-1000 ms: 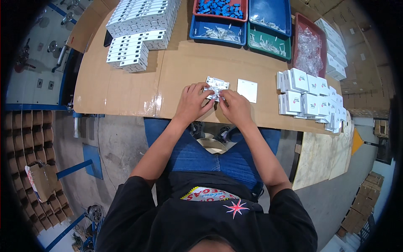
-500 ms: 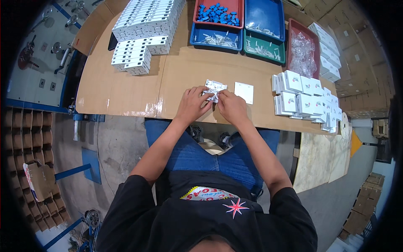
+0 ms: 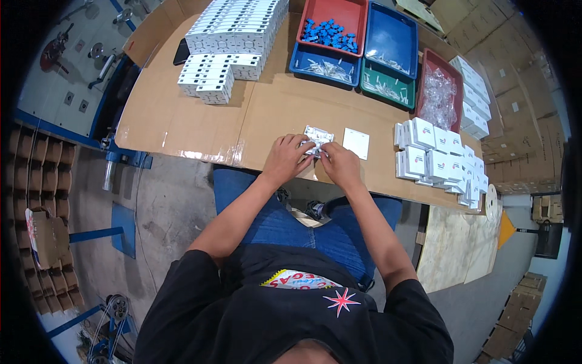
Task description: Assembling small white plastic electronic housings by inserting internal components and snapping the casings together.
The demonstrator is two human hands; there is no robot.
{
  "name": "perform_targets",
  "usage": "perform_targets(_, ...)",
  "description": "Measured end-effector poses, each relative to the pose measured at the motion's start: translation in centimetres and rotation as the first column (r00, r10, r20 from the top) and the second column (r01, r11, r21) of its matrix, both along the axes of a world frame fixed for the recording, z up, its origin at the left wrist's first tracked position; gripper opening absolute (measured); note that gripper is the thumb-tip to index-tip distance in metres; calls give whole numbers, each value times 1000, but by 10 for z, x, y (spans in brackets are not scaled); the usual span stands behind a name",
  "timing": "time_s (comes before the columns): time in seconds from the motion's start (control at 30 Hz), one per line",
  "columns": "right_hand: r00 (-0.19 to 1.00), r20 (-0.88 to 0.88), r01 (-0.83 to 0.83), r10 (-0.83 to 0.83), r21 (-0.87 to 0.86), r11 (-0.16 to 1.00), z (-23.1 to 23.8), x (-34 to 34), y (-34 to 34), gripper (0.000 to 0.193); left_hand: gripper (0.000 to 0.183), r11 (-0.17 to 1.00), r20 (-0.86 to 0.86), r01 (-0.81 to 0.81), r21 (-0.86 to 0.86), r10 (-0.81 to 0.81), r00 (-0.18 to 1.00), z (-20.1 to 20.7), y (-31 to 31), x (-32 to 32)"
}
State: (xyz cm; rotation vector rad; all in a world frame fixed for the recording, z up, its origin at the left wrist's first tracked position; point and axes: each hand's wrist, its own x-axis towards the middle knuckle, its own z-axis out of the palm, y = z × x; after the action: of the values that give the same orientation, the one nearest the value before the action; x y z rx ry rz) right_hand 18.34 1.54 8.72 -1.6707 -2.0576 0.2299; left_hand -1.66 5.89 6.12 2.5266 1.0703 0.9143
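A white square fitting (image 3: 319,134) with small raised details lies on the cardboard-covered table in front of me. My left hand (image 3: 284,160) grips its left side, fingers bent over the near part. At its near right corner, the fingertips of my right hand (image 3: 341,165) are pinched together against it. The fingers hide the fitting's near half, and any small part between them is too small to make out. Just to the right, apart from both hands, a flat white square cover plate (image 3: 356,144) rests on the table.
Stacked white boxes (image 3: 233,36) stand at the far left beside a dark phone-like object (image 3: 181,52). Trays at the back hold blue pieces (image 3: 330,35), thin white pieces (image 3: 321,68) and clear plastic parts (image 3: 438,97). Small white boxes (image 3: 445,158) are piled at the right.
The whole view has shifted and turned slightly. Both hands stay at the fitting; the right fingers have moved a little along its near edge. The cover plate remains beside it.
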Motion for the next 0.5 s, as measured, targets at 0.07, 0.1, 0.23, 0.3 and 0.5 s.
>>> perform_targets(0.07, 1000, -14, 6, -6, 2, 1000, -3, 1, 0, 14, 32, 1000, -1, 1, 1, -1, 1000, 2, 0, 0)
perform_targets(0.1, 999, -40, -1, 3, 30, 1000, -7, 2, 0, 14, 32, 1000, 0, 5, 2, -5, 1000, 2, -1, 0)
perform_targets(0.23, 992, -130, 6, 2, 59, 998, -10, 3, -1, 13, 33, 1000, 28, 6, -5, -6, 1000, 1, 1, 1)
perform_targets(0.3, 990, -141, 3, 6, 61, 998, -14, 5, -1, 13, 39, 998, 23, 18, -61, -17, 1000, -3, 2, 0)
perform_targets(0.5, 986, -167, 23, -19, 20, 1000, -8, 9, -1, 15, 68, 991, 72, -72, -114, 81, 994, -1, 5, -1)
